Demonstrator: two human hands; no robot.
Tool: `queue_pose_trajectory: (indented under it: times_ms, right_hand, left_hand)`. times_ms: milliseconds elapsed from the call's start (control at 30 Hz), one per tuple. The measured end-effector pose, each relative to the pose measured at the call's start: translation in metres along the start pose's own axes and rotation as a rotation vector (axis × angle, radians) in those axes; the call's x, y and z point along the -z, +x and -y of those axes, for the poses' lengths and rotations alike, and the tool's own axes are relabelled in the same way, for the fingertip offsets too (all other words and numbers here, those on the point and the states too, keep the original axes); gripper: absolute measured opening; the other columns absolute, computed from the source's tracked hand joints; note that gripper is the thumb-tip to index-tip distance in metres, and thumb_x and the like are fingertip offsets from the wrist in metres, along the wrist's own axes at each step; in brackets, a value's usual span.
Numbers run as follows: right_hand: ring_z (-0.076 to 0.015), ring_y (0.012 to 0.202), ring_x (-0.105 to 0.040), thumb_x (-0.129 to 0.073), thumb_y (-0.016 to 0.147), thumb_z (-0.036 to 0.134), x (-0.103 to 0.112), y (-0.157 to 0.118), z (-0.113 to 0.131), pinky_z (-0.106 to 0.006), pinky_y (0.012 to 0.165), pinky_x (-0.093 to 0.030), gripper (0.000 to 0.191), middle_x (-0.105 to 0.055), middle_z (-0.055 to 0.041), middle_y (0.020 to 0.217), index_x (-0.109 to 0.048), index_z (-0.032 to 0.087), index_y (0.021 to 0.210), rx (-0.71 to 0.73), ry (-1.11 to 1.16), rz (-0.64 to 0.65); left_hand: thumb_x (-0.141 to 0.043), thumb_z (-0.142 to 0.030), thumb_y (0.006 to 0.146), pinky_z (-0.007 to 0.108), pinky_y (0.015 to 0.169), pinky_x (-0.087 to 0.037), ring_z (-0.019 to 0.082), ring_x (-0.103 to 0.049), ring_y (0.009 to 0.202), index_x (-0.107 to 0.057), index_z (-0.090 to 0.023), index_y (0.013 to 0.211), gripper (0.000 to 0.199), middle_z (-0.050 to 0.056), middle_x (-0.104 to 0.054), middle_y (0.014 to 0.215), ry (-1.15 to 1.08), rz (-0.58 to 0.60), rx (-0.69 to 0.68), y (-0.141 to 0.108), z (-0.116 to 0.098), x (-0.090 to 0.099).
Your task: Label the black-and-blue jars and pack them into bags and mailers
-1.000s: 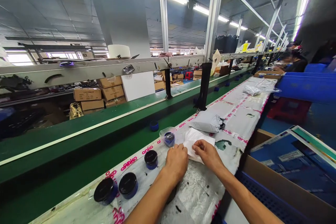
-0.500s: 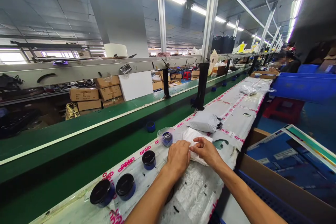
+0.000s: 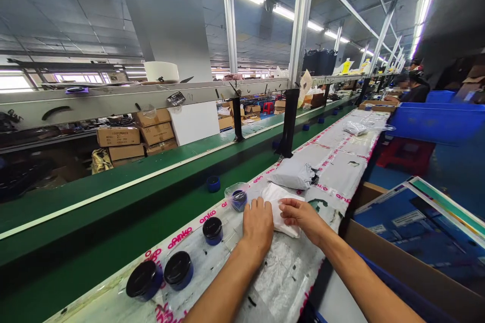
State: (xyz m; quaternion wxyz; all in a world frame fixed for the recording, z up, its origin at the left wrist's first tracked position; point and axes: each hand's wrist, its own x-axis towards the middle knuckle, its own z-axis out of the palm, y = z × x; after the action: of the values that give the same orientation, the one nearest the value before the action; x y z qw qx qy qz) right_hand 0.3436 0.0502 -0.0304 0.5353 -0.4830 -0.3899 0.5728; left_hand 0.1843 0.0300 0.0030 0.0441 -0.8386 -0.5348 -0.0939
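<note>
A stack of thin white bags lies on the plastic-covered bench, under and between my hands. My left hand rests palm down over its left edge, fingers pointing forward and a little apart; its thumb is hidden. From the right, my right hand reaches in with bent fingers drawn together at the top bag's surface, apart from the left hand. Just beyond my left fingertips is a blue round piece in a clear bag. Nearer to me stand three blue round pieces with black tops, one of them left of my wrist.
Behind the stack lies a filled white bag. A green conveyor belt runs along the left, carrying a blue round piece. On the right are an open carton and a blue bin. Farther along sits a person.
My left hand's fingers have straightened forward. My right hand has shifted slightly right, away from the left one, and its pinch has changed shape. The view has turned slightly.
</note>
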Motion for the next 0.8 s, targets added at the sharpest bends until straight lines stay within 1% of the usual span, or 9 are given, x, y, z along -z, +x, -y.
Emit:
queue_pose_trajectory:
  times_ms: [100, 200, 267, 333, 467, 533, 633, 700, 800]
  right_hand:
    - [-0.0114, 0.061, -0.06, -0.086, 0.058, 0.022, -0.001, -0.001, 0.0, -0.021, 0.051, -0.046, 0.038, -0.065, 0.0003, 0.072, -0.067, 0.016, 0.091, 0.001, 0.057, -0.013]
    - [-0.0111, 0.058, -0.059, -0.083, 0.059, 0.019, -0.002, -0.004, 0.001, -0.021, 0.05, -0.046, 0.035, -0.062, 0.0025, 0.067, -0.064, 0.018, 0.089, 0.016, 0.097, -0.033]
    - [-0.0119, 0.058, -0.059, -0.083, 0.061, 0.023, -0.001, -0.008, 0.007, -0.022, 0.051, -0.047, 0.034, -0.06, 0.003, 0.067, -0.063, 0.019, 0.088, 0.036, 0.122, -0.011]
    - [-0.0133, 0.061, -0.06, -0.083, 0.062, 0.029, 0.0, -0.013, 0.017, -0.024, 0.054, -0.05, 0.036, -0.062, 0.0021, 0.071, -0.063, 0.02, 0.091, 0.073, 0.146, 0.031]
    - [-0.0147, 0.068, -0.063, -0.086, 0.063, 0.037, -0.005, -0.021, 0.035, -0.026, 0.06, -0.052, 0.042, -0.065, 0.0014, 0.079, -0.063, 0.022, 0.094, 0.163, 0.163, 0.086]
    - [-0.0147, 0.069, -0.063, -0.088, 0.062, 0.039, -0.015, -0.023, 0.037, -0.027, 0.061, -0.053, 0.044, -0.065, 0.0014, 0.08, -0.062, 0.022, 0.092, 0.194, 0.153, 0.099]
    - [-0.0144, 0.068, -0.063, -0.088, 0.063, 0.043, -0.035, -0.026, 0.031, -0.029, 0.064, -0.055, 0.045, -0.064, 0.0017, 0.079, -0.061, 0.021, 0.091, 0.224, 0.114, 0.13]
    - [-0.0153, 0.067, -0.064, -0.086, 0.065, 0.046, -0.049, -0.026, 0.026, -0.031, 0.065, -0.056, 0.045, -0.065, 0.0012, 0.077, -0.061, 0.021, 0.092, 0.241, 0.065, 0.164]
    - [-0.0169, 0.067, -0.065, -0.078, 0.072, 0.049, -0.066, -0.025, 0.022, -0.032, 0.062, -0.057, 0.039, -0.065, 0.0001, 0.075, -0.061, 0.02, 0.092, 0.292, -0.044, 0.207]
  left_hand:
    - [-0.055, -0.021, 0.097, 0.04, 0.103, -0.046, 0.024, -0.056, 0.121, -0.059, -0.018, 0.124, 0.027, 0.009, -0.063, 0.127, -0.058, -0.017, -0.148, -0.006, -0.001, 0.001]
    - [-0.056, -0.02, 0.097, 0.042, 0.103, -0.046, 0.024, -0.06, 0.116, -0.062, -0.016, 0.117, 0.021, 0.008, -0.067, 0.117, -0.108, 0.006, -0.202, -0.009, 0.002, -0.005]
    - [-0.058, -0.022, 0.097, 0.048, 0.102, -0.047, 0.025, -0.062, 0.113, -0.065, -0.014, 0.109, 0.016, 0.008, -0.068, 0.114, -0.14, 0.013, -0.178, -0.009, 0.004, -0.01]
    - [-0.061, -0.025, 0.096, 0.049, 0.101, -0.048, 0.024, -0.062, 0.112, -0.067, -0.015, 0.104, 0.014, 0.007, -0.068, 0.113, -0.194, 0.014, -0.156, -0.009, 0.007, -0.013]
    - [-0.064, -0.016, 0.089, 0.045, 0.1, -0.048, 0.024, -0.064, 0.108, -0.068, -0.016, 0.095, 0.008, 0.007, -0.07, 0.107, -0.372, -0.033, -0.074, -0.012, 0.009, -0.004]
    - [-0.056, -0.013, 0.089, 0.041, 0.097, -0.048, 0.024, -0.064, 0.107, -0.067, -0.018, 0.1, 0.016, 0.009, -0.07, 0.109, -0.481, -0.121, 0.034, -0.015, 0.011, 0.006]
    - [-0.045, -0.025, 0.097, 0.035, 0.087, -0.052, 0.022, -0.066, 0.102, -0.062, -0.018, 0.112, 0.023, 0.01, -0.069, 0.112, -0.656, -0.245, 0.167, -0.021, 0.016, 0.021]
    - [-0.049, -0.036, 0.097, 0.029, 0.076, -0.054, 0.019, -0.069, 0.091, -0.061, -0.017, 0.111, 0.026, 0.008, -0.073, 0.105, -0.756, -0.252, 0.181, -0.024, 0.024, 0.027]
    - [-0.061, -0.038, 0.091, 0.025, 0.063, -0.052, 0.016, -0.07, 0.072, -0.066, -0.015, 0.093, 0.024, 0.004, -0.074, 0.082, -0.809, -0.222, 0.199, -0.031, 0.048, 0.032]
